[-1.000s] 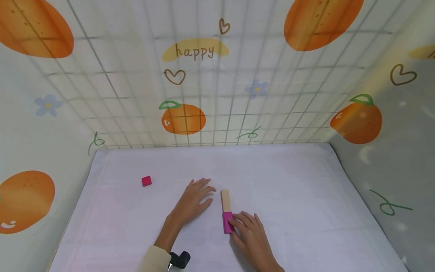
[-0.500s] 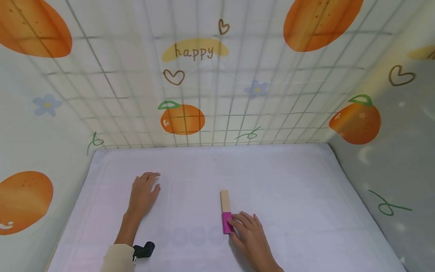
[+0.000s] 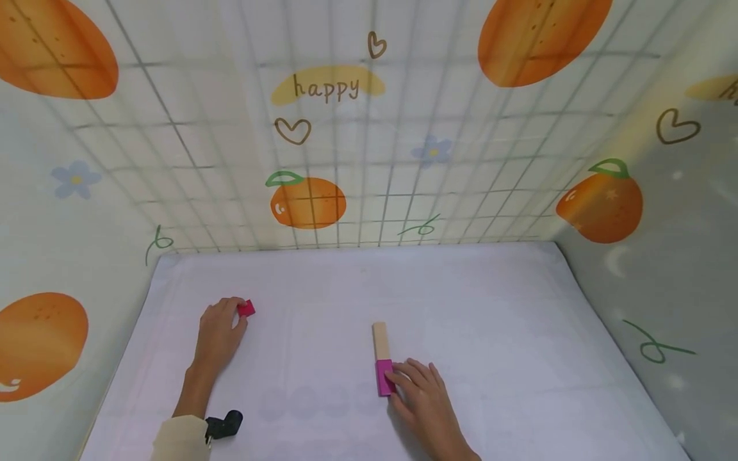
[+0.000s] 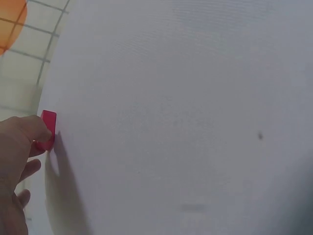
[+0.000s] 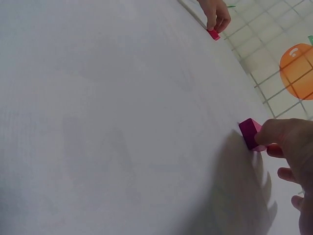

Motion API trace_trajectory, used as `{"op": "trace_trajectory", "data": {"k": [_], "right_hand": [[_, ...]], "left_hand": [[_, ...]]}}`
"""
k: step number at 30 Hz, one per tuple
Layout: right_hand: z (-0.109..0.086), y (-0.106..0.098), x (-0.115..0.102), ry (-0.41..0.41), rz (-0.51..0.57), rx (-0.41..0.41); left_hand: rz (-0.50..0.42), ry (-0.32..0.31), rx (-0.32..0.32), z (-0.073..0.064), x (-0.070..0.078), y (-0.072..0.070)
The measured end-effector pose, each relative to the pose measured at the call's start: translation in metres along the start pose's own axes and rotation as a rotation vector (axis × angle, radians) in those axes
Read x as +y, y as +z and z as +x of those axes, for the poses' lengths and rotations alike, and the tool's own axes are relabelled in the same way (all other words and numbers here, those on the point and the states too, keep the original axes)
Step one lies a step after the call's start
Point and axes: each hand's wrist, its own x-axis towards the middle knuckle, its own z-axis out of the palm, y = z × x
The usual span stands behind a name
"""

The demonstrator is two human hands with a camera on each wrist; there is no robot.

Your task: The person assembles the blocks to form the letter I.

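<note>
At the left of the table, my left hand [image 3: 218, 333] pinches a small red block [image 3: 246, 308] between thumb and fingers. The left wrist view shows the thumb lying against this red block [image 4: 49, 129], with the other fingers behind it. Nearer the middle, my right hand [image 3: 425, 404] grips a magenta block [image 3: 384, 378] by its right side. That magenta block [image 5: 250, 133] is partly covered by the thumb in the right wrist view. A plain wooden block [image 3: 381, 340] lies end to end with the magenta one, on its far side, forming a straight line.
A white cloth covers the table [image 3: 473, 307]. Behind it and at both sides hang curtains [image 3: 369, 153] printed with oranges, hearts and flowers. A black wrist camera [image 3: 225, 424] sits on my left wrist beside a beige sleeve [image 3: 181, 438].
My left hand has moved left from beside the wooden block, passed over the red block, and now pinches it. The right hand stays on the magenta block.
</note>
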Motion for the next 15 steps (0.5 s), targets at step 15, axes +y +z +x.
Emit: {"op": "trace_trajectory", "data": {"k": [15], "right_hand": [[0.001,0.0,0.0,0.031,-0.032,-0.05]], "left_hand": [[0.032,0.078,-0.027,0.012,0.039,0.017]]}}
